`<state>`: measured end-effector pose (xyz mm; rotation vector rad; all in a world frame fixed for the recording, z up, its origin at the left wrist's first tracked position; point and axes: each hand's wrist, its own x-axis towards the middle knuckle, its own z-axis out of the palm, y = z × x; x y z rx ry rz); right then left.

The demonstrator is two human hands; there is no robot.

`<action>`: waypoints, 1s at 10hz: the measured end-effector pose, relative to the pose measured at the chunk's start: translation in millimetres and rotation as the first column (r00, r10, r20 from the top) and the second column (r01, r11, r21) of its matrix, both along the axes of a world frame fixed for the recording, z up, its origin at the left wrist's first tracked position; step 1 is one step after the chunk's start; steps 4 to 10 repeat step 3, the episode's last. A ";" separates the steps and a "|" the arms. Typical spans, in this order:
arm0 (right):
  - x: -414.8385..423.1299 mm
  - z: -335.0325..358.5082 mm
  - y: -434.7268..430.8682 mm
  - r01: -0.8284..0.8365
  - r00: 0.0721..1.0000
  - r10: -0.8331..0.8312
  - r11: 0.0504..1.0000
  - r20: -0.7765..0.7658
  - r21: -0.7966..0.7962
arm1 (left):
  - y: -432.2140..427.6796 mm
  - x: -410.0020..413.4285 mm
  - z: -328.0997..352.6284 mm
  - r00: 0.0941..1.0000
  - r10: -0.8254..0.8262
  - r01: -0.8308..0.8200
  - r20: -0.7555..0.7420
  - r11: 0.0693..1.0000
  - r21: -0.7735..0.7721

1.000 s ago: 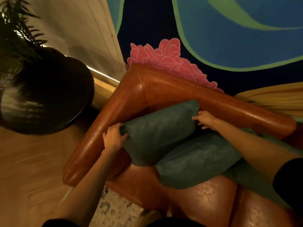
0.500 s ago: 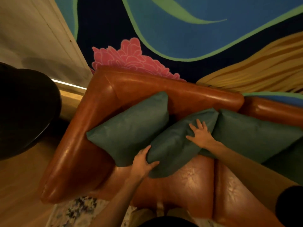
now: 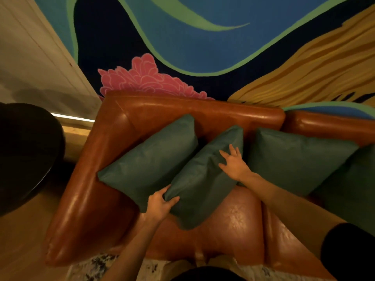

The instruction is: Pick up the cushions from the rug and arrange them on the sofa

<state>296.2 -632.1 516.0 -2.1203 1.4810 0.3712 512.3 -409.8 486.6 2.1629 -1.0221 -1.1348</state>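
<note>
- The middle cushion [image 3: 203,179], dark green, lay tilted on the seat of the brown leather sofa [image 3: 85,199], its top edge towards the backrest.
- The left hand [image 3: 159,206] gripped the middle cushion's lower left corner, fingers curled round the fabric.
- The right hand [image 3: 233,164] rested flat on that cushion's upper right part, fingers straight and spread wide.
- The left cushion [image 3: 152,159] leaned into the sofa's corner, touching the middle cushion.
- The right cushion [image 3: 294,159] stood against the backrest just beside the right hand, with a fourth cushion [image 3: 355,189] at the frame's edge.
- A strip of patterned rug [image 3: 97,264] showed below the sofa.
- A painted mural [image 3: 203,37] covered the wall behind.
</note>
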 end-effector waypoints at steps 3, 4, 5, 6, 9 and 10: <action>-39.1 35.0 36.1 0.212 0.906 -0.218 0.976 0.363 0.058 | -13.8 -9.0 6.5 0.962 -0.182 0.198 0.203 0.978 -0.062; -39.1 35.0 36.1 0.212 0.906 -0.218 0.976 0.363 0.058 | -13.8 -9.0 6.5 0.962 -0.182 0.198 0.203 0.978 -0.062; -39.1 35.0 36.1 0.212 0.906 -0.218 0.976 0.363 0.058 | -13.8 -9.0 6.5 0.962 -0.182 0.198 0.203 0.978 -0.062; -39.1 35.0 36.1 0.212 0.906 -0.218 0.976 0.363 0.058 | -13.8 -9.0 6.5 0.962 -0.182 0.198 0.203 0.978 -0.062; -39.1 35.0 36.1 0.212 0.906 -0.218 0.976 0.363 0.058 | -13.8 -9.0 6.5 0.962 -0.182 0.198 0.203 0.978 -0.062; -39.1 35.0 36.1 0.212 0.906 -0.218 0.976 0.363 0.058 | -13.8 -9.0 6.5 0.962 -0.182 0.198 0.203 0.978 -0.062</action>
